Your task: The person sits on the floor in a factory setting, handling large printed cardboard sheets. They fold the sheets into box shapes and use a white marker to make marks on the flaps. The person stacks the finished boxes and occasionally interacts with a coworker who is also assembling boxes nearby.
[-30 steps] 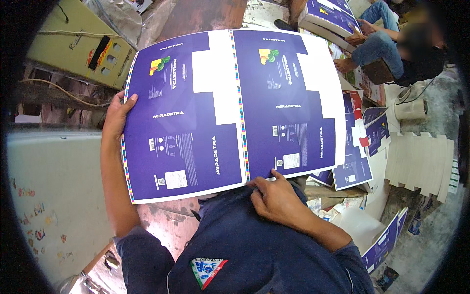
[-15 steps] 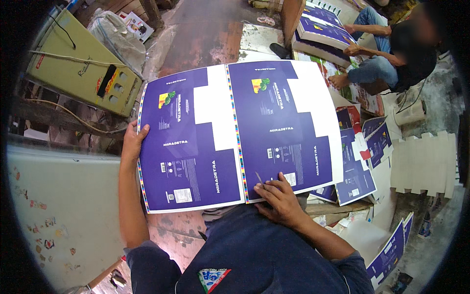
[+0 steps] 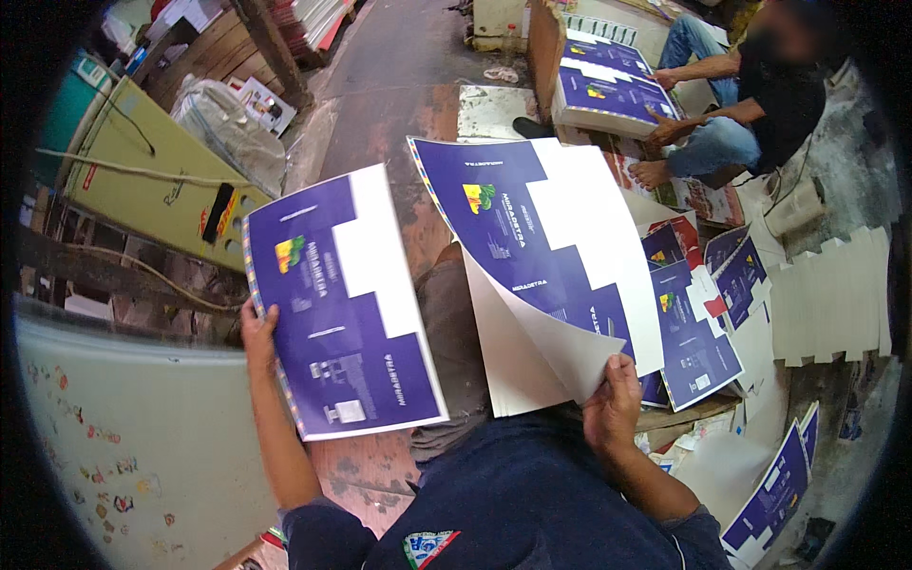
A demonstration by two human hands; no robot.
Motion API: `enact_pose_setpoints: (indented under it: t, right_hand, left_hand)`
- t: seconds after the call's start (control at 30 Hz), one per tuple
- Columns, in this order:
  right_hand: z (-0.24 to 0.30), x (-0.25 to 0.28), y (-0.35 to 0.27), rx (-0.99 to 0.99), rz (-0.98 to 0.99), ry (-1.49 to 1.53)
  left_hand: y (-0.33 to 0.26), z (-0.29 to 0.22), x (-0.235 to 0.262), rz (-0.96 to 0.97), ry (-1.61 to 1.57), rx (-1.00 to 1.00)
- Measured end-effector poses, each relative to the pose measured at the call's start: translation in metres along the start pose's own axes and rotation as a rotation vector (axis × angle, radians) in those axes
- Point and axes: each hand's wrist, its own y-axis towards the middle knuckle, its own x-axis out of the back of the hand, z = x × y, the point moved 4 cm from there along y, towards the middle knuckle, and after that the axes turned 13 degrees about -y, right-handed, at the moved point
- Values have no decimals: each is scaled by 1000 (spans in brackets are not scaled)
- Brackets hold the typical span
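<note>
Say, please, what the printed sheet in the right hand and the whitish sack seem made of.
The printed sheet: probably smooth thin cardboard; it curves broadly, showing a plain pale back. The whitish sack: perhaps crumpled plastic, slightly shiny; any weave is unclear.

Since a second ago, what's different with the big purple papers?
The two were edge to edge; now a gap parts the left paper from the right paper. The right grip moved rightward and now holds the right paper's lower corner, curled up to show white. Same as before: the left grip holds the left paper's outer edge, and another person sits by a stack.
</note>
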Motion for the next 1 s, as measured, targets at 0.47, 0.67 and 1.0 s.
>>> enact_pose_setpoints:
  t: [0.47, 0.67, 1.0]
  right_hand:
    - [34, -35, -8, -26, 728, -289]
    - [45, -12, 37, 84, 240, -104]
    - [65, 62, 74, 234, 47, -186]
  left_hand:
    - [-49, -173, -59, -389, -650, -175]
    - [-124, -105, -262, -90, -693, -2]
    - [-167, -66, -288, 270, -847, 128]
